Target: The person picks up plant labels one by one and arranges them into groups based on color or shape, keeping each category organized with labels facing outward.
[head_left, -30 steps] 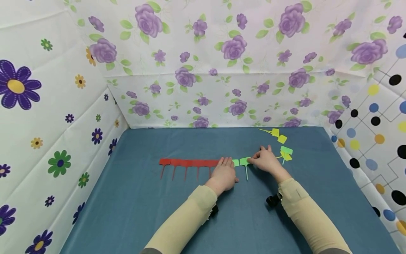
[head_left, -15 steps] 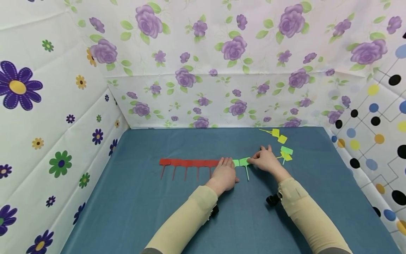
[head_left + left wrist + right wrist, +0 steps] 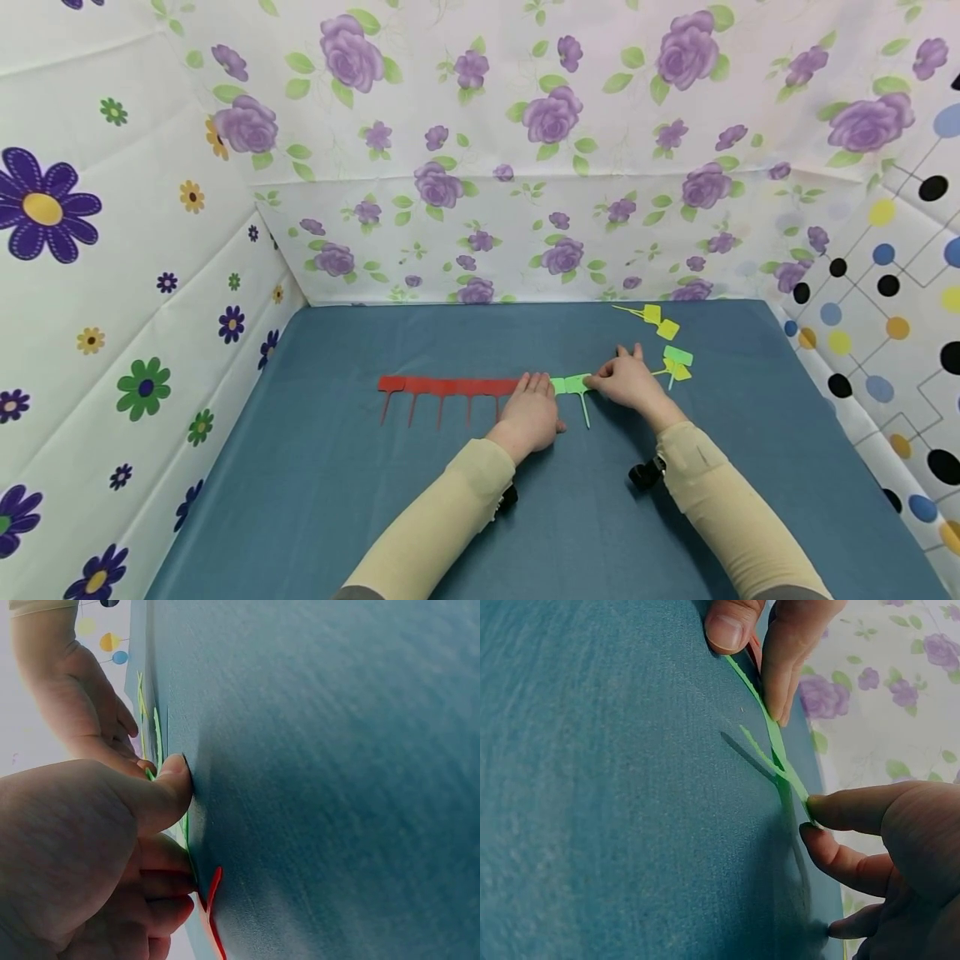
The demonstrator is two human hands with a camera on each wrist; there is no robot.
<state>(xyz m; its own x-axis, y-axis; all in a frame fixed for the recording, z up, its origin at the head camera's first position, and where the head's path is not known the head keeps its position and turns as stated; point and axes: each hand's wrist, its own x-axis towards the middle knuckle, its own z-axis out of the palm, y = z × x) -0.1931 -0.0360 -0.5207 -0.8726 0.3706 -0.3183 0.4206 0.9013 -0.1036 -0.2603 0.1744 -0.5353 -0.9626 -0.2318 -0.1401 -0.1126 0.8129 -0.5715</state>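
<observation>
Red T-shaped plant labels (image 3: 450, 387) lie side by side in a row on the blue cloth, stems toward me. My left hand (image 3: 528, 412) rests with straight fingers across the right end of that row, hiding part of it. A green plant label (image 3: 557, 386) shows just past its fingertips. Thumb and forefinger of my right hand (image 3: 630, 379) pinch the right edge of another green plant label (image 3: 576, 384). In the right wrist view this pinched label (image 3: 799, 791) is tilted, its right edge raised off the cloth and its left edge overlapping the neighbouring green label (image 3: 775, 739).
Beyond my right hand lie a loose green label (image 3: 678, 356) and a yellow label (image 3: 677, 369) overlapping it. Further back are more yellow labels (image 3: 652, 313). Patterned cloth walls (image 3: 510, 237) bound the blue tabletop (image 3: 315, 500) at the back and sides.
The pinched green label has shifted slightly left, closing the gap to the green label beside it, and its stem has swung a little right. Both hands stay nearly in place.
</observation>
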